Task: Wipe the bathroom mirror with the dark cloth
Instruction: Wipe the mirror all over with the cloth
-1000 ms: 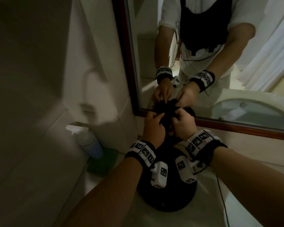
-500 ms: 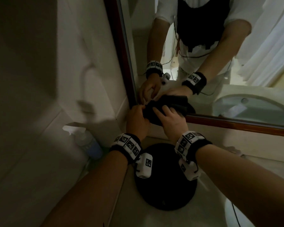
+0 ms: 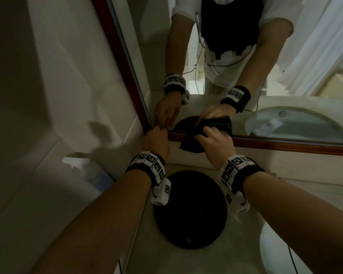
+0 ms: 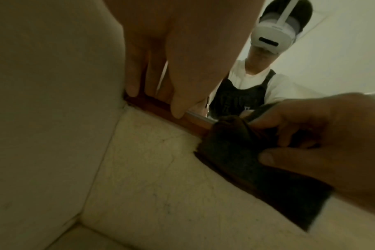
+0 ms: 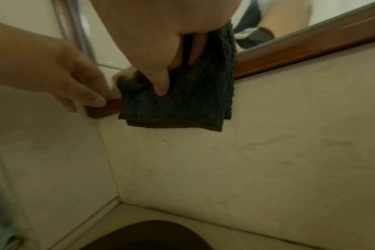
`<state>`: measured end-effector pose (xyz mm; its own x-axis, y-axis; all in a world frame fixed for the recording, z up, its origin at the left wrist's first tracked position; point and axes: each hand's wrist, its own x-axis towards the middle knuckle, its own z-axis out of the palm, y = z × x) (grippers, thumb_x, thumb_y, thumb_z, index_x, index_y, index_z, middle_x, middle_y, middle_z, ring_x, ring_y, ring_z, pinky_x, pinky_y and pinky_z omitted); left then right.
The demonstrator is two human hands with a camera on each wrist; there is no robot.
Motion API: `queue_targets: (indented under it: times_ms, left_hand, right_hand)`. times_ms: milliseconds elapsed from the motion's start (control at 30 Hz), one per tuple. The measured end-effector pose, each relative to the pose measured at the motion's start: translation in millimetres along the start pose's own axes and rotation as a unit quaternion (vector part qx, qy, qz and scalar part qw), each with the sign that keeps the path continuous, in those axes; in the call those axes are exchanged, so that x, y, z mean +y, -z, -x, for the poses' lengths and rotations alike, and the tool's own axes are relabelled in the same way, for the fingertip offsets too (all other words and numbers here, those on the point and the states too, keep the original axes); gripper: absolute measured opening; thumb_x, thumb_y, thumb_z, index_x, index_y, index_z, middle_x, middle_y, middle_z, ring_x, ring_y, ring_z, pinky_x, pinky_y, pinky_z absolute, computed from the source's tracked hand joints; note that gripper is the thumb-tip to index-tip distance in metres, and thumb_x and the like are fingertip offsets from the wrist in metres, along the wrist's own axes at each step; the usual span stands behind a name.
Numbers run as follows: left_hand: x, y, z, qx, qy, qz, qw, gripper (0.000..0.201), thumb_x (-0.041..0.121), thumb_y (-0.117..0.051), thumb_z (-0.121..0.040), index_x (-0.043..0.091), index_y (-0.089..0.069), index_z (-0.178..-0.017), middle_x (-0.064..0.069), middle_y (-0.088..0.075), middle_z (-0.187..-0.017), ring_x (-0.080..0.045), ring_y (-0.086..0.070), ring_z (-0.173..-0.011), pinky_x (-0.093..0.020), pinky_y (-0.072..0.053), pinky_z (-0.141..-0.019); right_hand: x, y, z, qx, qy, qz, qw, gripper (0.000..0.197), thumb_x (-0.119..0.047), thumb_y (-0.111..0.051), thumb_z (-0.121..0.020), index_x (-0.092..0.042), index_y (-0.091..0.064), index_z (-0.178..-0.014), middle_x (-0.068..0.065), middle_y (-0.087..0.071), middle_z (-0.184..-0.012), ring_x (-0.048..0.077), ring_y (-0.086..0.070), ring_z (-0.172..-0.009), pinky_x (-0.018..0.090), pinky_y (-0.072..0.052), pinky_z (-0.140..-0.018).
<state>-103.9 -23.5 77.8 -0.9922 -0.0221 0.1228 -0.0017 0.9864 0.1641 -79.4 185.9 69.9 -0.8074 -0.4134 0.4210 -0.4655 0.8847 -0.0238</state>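
Note:
The mirror [image 3: 236, 80] has a reddish wooden frame [image 3: 285, 145]. My right hand [image 3: 210, 139] pinches the folded dark cloth [image 3: 188, 144] between thumb and fingers, holding it against the frame's bottom rail near the lower-left corner. In the right wrist view the thumb [image 5: 161, 86] lies on the cloth [image 5: 182, 108], which hangs below the rail. My left hand [image 3: 156, 137] holds nothing; its straight fingertips [image 4: 178, 110] touch the frame's corner, just left of the cloth [image 4: 235, 160]. Both hands are mirrored in the glass.
A black round object [image 3: 188, 210] lies on the pale counter below my wrists. A spray bottle [image 3: 93, 173] stands in the left corner by the tiled wall. A white basin [image 3: 275, 246] curves in at the lower right.
Both hands rose from bunching the cloth over the black round object. The left hand let go and went left to the frame corner; the right keeps the folded cloth at the mirror's bottom edge.

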Motion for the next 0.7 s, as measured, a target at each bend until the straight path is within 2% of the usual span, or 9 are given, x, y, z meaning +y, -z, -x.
queue_targets:
  times_ms: [167,333,467,600,700]
  left_hand:
    - [6,1,-11,-0.022,0.000,-0.067,0.998,0.021,0.020,-0.051,-0.101,0.007,-0.067,-0.102,-0.011,-0.063,-0.110,-0.027,-0.062,-0.098,-0.031,-0.037,-0.066]
    - [9,4,-14,-0.024,-0.008,-0.095,0.995,0.021,0.026,-0.054,-0.099,0.009,-0.066,-0.101,-0.012,-0.066,-0.106,-0.028,-0.064,-0.095,-0.032,-0.039,-0.064]
    - [12,6,-13,-0.017,-0.005,-0.095,0.995,0.019,0.023,-0.054,-0.099,0.010,-0.068,-0.098,-0.011,-0.067,-0.103,-0.027,-0.065,-0.092,-0.031,-0.036,-0.062]
    - [13,8,-12,-0.021,-0.023,-0.088,0.996,0.018,0.012,-0.054,-0.098,0.006,-0.068,-0.090,-0.013,-0.068,-0.097,-0.028,-0.065,-0.086,-0.029,-0.035,-0.061]
    - [15,12,-11,-0.038,-0.032,-0.100,0.994,0.016,0.000,-0.073,-0.081,0.003,-0.067,-0.067,-0.016,-0.067,-0.073,-0.026,-0.065,-0.063,-0.025,-0.032,-0.052]
  right_hand:
    - [36,14,34,0.002,-0.079,-0.009,0.997,0.027,-0.017,-0.077,-0.077,-0.020,-0.070,-0.102,0.005,-0.056,-0.091,0.026,-0.059,-0.080,0.027,-0.039,-0.055]
    - [61,19,56,0.019,-0.145,-0.008,0.989,0.028,-0.016,-0.081,-0.074,-0.021,-0.074,-0.101,0.004,-0.055,-0.086,0.027,-0.059,-0.074,0.026,-0.040,-0.050]
    - [59,15,56,0.037,-0.168,-0.020,0.985,0.025,-0.017,-0.079,-0.077,-0.022,-0.074,-0.100,0.003,-0.054,-0.084,0.027,-0.059,-0.074,0.026,-0.040,-0.051]
    - [50,10,50,0.061,-0.161,-0.037,0.984,0.019,-0.024,-0.076,-0.081,-0.021,-0.075,-0.099,0.005,-0.054,-0.082,0.027,-0.058,-0.070,0.029,-0.044,-0.050]
    - [34,0,38,0.062,-0.164,-0.046,0.983,0.016,-0.026,-0.073,-0.082,-0.020,-0.075,-0.097,0.005,-0.054,-0.083,0.027,-0.058,-0.071,0.028,-0.042,-0.051]
